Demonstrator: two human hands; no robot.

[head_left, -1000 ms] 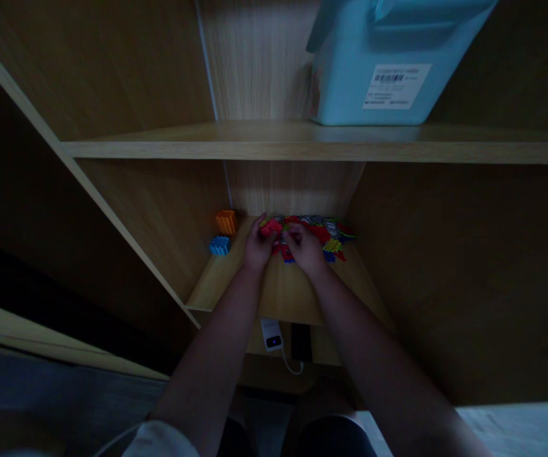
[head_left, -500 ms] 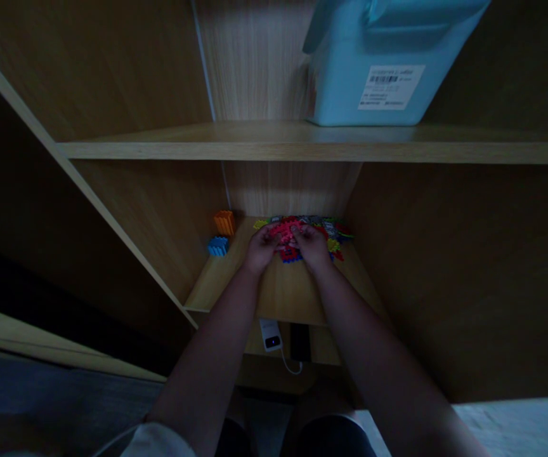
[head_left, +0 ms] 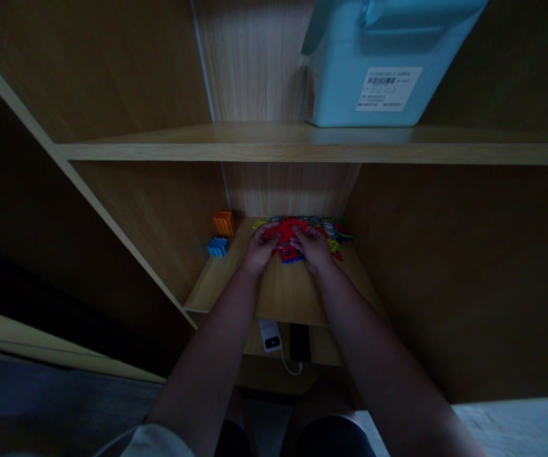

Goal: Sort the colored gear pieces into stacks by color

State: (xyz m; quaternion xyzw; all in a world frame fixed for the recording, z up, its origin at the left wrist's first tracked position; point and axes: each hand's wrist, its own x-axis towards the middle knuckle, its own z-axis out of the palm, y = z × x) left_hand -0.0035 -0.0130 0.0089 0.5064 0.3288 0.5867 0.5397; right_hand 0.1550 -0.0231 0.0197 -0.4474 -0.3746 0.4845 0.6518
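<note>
Between both hands is a red toothed interlocking toy tile, held above the shelf. My left hand grips its left side, and my right hand grips its right side, fingers bent around the edges. Below it lies another red tile with blue teeth along its front edge. A pile of mixed coloured tiles spreads behind and to the right of my right hand. An orange ridged block and a blue ridged block stand to the left, apart from my left hand.
Overhead, a light blue plastic bin with a white label stands on the upper shelf. Wooden side walls enclose the lower shelf. Underneath, a white power bank with a cable lies beside a dark flat object.
The held tile looks a deeper red and its tilt seems slightly changed. Both hands stay in nearly the same place, still gripping it.
</note>
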